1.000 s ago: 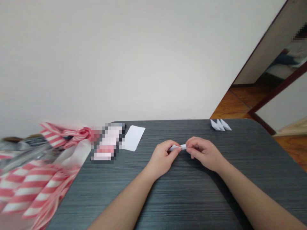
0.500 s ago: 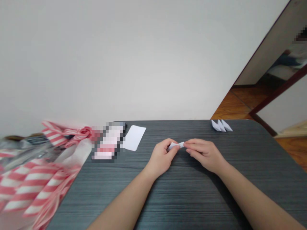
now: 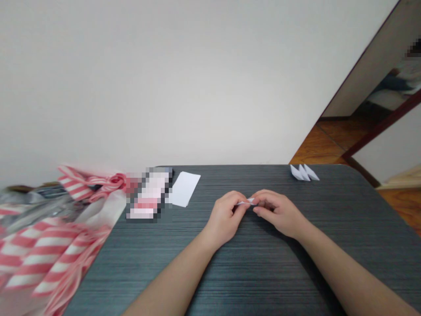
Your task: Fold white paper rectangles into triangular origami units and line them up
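A small piece of folded white paper is held just above the dark table, mostly covered by fingers. My left hand pinches its left part between thumb and curled fingers. At the right end, my right hand has its fingers bent round the paper, with the thumb just below. The paper looks thin and seen nearly edge-on. Several pointed folded paper pieces stand side by side near the far right edge. A stack of white paper sheets lies beyond my left hand, to the left.
A pixelated flat object with a dark edge lies left of the sheets. Red-and-white striped fabric and clear plastic are heaped beside the table's left edge. A pale wall rises behind the table.
The folded paper has tilted and now shows a thinner profile. My right fingers have curled more and come closer to my left hand. The objects on the table have not moved.
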The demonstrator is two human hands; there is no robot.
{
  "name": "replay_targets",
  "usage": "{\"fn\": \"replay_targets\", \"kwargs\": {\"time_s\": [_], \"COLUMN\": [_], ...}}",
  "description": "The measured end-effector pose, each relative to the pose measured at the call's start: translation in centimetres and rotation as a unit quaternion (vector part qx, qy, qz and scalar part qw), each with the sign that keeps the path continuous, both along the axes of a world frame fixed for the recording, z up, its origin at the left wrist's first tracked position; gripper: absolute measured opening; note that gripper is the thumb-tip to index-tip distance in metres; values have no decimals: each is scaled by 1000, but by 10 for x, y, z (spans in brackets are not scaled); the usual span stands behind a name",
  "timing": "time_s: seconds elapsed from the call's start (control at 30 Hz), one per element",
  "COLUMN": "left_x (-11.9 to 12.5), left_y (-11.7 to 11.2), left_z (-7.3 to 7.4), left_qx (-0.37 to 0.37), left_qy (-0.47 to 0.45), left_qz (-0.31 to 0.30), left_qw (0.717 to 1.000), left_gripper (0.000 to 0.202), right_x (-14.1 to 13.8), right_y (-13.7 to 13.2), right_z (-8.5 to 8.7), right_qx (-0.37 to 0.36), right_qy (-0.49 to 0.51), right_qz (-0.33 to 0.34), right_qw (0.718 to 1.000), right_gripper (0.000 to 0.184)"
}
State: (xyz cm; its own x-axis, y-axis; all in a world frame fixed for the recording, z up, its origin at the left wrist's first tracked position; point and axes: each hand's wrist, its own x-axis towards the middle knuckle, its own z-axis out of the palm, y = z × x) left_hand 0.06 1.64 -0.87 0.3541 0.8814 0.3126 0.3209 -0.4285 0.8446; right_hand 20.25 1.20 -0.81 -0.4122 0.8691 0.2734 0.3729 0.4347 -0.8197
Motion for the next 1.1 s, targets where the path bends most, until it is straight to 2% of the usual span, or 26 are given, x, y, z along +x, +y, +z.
{"fn": "replay_targets", "kwargs": {"time_s": [0.2, 0.73, 0.97, 1.1], "left_x": [1, 0, 0, 1], "left_y": [-1, -1, 0, 1], "left_z": [-1, 0, 0, 0], "left_qx": [29, 8, -52, -66], "left_qy": [4, 3, 7, -1], "left_qz": [-26, -48, -16, -4], "left_qw": [999, 999, 999, 998], "left_gripper": [15, 15, 19, 18], "right_x": [-1, -3, -2, -1], "right_y": [2, 1, 2, 3], "right_z": [4, 8, 4, 4], "right_qx": [31, 81, 74, 77], "right_qy": [-17, -25, -27, -32], "right_qz": [-7, -11, -32, -32], "right_qw": [999, 996, 996, 996], "right_gripper": [9, 17, 12, 17]}}
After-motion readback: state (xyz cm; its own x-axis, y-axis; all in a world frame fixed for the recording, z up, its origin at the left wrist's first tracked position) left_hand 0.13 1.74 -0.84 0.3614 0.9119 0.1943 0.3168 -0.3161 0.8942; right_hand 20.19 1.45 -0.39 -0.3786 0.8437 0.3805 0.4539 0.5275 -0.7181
